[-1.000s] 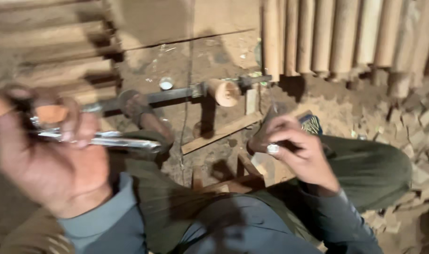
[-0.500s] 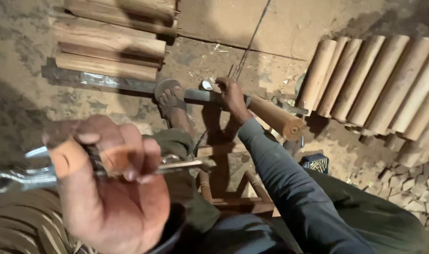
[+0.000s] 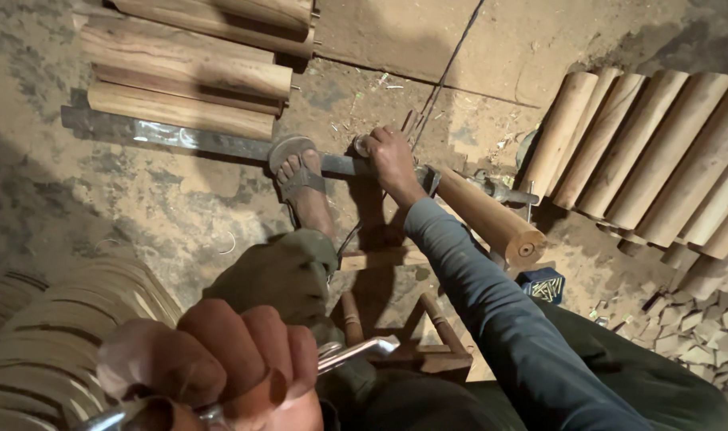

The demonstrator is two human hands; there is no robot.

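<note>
Our left hand (image 3: pixel 220 363) was clenched in a fist close under the camera, grasping a shiny metal tool (image 3: pixel 356 351) whose bent end stuck out to the right of the knuckles; the rest of it ran down out of the picture, so we could not tell what kind of tool it was.

Our right hand (image 3: pixel 392 156) reached far forward, sleeve (image 3: pixel 491 303) stretched out behind it, and rested on the iron bar (image 3: pixel 188 140) that lay flat on the dirt floor. The fingers curled down over the bar at the near end of a wooden cylinder (image 3: pixel 487 215); whether they gripped the bar, the cylinder's end or a small part between them, we could not tell. The cylinder ran from that hand toward the right and nearer to us, its far end showing a round face with a centre hole.

Just left of the right hand, our sandalled foot (image 3: pixel 300 179) pressed on the same bar. Beyond the bar, farther than either hand, lay a stack of rough logs (image 3: pixel 184 80). Right of the right hand a row of turned cylinders (image 3: pixel 659 152) lay side by side, touching. Below the cylinder's free end sat a small blue box of nails (image 3: pixel 543 286), with wood chips (image 3: pixel 699 327) scattered to its right. A wooden frame (image 3: pixel 404 319) stood between the two hands.
</note>
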